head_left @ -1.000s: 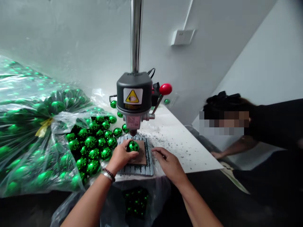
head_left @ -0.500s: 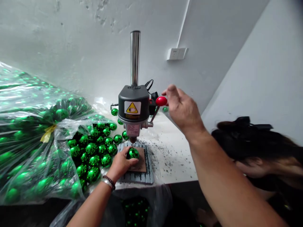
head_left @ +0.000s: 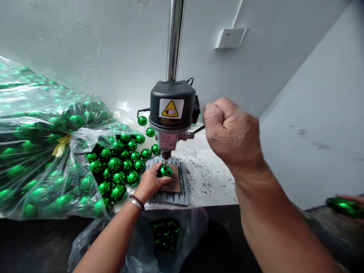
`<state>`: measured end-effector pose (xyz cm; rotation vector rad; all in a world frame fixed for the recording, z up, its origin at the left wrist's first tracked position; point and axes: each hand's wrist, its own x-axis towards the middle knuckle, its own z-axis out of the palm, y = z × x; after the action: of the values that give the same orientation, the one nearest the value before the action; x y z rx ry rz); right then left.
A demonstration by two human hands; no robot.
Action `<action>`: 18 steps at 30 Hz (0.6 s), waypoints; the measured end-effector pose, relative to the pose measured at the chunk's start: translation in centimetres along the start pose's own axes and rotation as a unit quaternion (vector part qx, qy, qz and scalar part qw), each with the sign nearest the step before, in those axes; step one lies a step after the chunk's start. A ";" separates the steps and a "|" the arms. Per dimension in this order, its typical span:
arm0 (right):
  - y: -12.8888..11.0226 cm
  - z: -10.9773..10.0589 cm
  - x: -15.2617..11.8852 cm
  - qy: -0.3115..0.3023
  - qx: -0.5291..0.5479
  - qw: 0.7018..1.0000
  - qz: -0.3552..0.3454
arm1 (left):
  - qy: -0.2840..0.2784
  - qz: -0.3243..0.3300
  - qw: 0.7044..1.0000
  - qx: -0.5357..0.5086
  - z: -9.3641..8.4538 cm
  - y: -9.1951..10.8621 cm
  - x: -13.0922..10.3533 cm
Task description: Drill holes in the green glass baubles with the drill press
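Note:
A shiny green ball (head_left: 166, 171) rests on a brown board (head_left: 175, 182) over the grooved base of a small drill press (head_left: 172, 106). My left hand (head_left: 151, 181) grips this ball from the left, thumb in front and fingers behind. Directly above it, the drill bit comes down to the top of the ball; whether it has entered cannot be made out. To the right of the press head, my right hand (head_left: 231, 131) is closed in a fist around the end of the feed lever (head_left: 198, 131). The lever's red knob is hidden inside the fist.
Many green balls (head_left: 118, 178) spill from a clear plastic bag (head_left: 42, 151) on the left. Dark shavings (head_left: 209, 176) litter the white table. Below its edge hangs another bag (head_left: 167, 235) of green balls. At far right, another person's hand (head_left: 352, 198) is near a green ball.
My right hand has closed over the red knob, where its fingers were loose before. The view has shifted, and the other person's head has left it. My left hand still holds the ball.

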<state>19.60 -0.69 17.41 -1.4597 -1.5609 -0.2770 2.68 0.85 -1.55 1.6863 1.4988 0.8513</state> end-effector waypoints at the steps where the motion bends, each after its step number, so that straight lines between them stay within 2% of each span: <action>1: 0.1 0.1 -0.4 0.013 0.003 1.000 -0.013 | 0.000 0.004 1.000 0.002 0.0 -0.1 0.0; 10: 1.2 0.7 -3.8 0.097 -0.044 0.988 -0.108 | -0.004 0.003 1.000 0.019 0.0 -0.2 0.2; 18: 1.6 1.2 -4.7 0.171 -0.083 0.965 -0.180 | -0.003 0.008 1.000 0.027 0.0 -0.2 0.0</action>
<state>19.70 -2.48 12.59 -1.1641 -1.5323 -0.8466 2.56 0.90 -1.73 1.7395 1.5193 0.8211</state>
